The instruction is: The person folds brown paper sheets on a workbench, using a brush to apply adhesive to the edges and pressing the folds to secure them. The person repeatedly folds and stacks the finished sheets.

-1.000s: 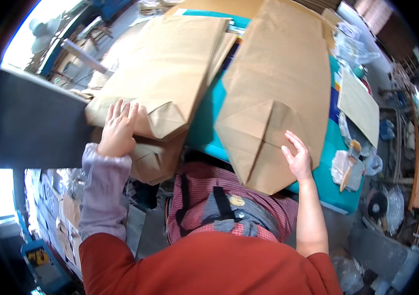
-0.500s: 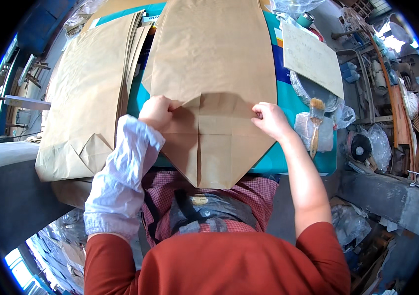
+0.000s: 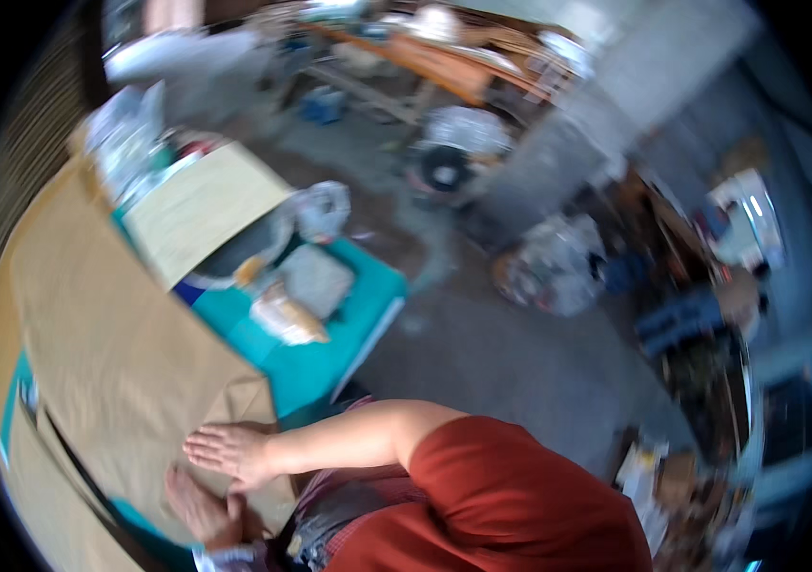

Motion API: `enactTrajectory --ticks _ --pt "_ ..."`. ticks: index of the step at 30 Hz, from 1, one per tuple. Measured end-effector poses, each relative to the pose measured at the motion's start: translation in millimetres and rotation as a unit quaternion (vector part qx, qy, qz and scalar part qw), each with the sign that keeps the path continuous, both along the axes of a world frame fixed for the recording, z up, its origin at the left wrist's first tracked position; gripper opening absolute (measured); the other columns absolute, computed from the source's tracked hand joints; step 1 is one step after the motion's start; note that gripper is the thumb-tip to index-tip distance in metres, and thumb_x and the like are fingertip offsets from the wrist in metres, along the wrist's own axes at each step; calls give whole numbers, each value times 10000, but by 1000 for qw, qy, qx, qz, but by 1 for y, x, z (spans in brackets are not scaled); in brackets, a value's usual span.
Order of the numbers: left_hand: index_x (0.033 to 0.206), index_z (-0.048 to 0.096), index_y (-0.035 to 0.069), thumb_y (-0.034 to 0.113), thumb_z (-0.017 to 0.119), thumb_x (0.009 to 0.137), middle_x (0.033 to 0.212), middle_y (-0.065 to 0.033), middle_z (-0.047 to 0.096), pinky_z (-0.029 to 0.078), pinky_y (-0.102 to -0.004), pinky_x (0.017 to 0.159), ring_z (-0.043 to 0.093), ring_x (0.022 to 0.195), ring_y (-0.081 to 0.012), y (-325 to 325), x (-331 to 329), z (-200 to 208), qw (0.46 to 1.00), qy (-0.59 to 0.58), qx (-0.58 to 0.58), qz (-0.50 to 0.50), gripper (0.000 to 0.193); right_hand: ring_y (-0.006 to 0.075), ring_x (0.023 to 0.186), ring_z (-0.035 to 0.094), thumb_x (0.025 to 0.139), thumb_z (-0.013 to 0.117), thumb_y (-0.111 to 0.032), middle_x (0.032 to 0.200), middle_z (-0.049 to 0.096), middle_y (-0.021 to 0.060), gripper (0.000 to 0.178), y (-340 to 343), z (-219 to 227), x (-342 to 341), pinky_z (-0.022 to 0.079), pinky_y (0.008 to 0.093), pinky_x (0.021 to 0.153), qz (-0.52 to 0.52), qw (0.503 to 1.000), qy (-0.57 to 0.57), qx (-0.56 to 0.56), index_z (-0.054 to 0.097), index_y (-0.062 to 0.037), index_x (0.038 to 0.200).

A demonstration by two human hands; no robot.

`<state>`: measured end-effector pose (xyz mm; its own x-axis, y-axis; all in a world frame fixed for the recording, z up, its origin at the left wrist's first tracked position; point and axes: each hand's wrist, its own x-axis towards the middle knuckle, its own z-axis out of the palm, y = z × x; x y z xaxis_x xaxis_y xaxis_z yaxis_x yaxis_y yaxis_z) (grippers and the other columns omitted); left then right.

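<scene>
**Both hands flat on the folded end of a large brown paper sack**

The large brown paper sack [image 3: 110, 353] lies flat along the teal table [image 3: 325, 367], its folded bottom end at the near edge, closest to the person. That end is the landmark for what follows.

The right hand [image 3: 229, 453] rests palm down on the folded end, fingers straight, close together and pointing along the fold, gripping nothing. In my judgement the flat palm serves to press the fold down and keep the sack from sliding on the table. The left hand [image 3: 204, 510] lies just nearer the person than the right, also on the paper, low in the blurred view; it looks flat and unclenched, though its fingers are hard to make out.

Beyond the folded end, at the sack's far side, a second flat sheet of lighter brown paper [image 3: 201, 214] rests partly over a round grey basin [image 3: 248, 253]; its contents are hidden by that sheet. Next to the basin sit a small clear bag [image 3: 287, 319] with something tan inside and a crumpled plastic bag [image 3: 325, 210], contents unreadable. Motion blur limits further detail
</scene>
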<state>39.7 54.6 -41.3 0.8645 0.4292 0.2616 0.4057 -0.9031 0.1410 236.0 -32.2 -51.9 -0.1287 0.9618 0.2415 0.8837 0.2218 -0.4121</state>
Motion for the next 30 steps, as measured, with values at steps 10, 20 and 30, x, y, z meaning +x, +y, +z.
enactTrajectory --ticks 10,20,30 --pt "1466 374 29 577 524 913 1486 -293 343 283 -590 1102 342 1350 -480 18 -48 48 993 100 3 57 793 344 1451 245 748 640 -623 1532 311 231 995 -15 -10 44 116 490 1202 -59 995 -22 76 361 30 1445" --pt "1457 407 65 544 532 917 1492 -255 365 286 -545 1124 352 1360 -451 42 -51 41 993 103 10 60 733 340 1395 355 743 682 -473 1467 421 207 827 15 -18 49 218 479 1184 -48 993 -50 99 471 18 1373" --pt "1466 254 -91 396 560 792 1517 -285 297 167 -516 1185 258 1420 -432 24 -18 2 998 16 42 -54 886 364 1435 271 705 721 -581 1539 287 242 1061 24 6 -1 197 498 1188 102 995 18 9 317 38 1465"
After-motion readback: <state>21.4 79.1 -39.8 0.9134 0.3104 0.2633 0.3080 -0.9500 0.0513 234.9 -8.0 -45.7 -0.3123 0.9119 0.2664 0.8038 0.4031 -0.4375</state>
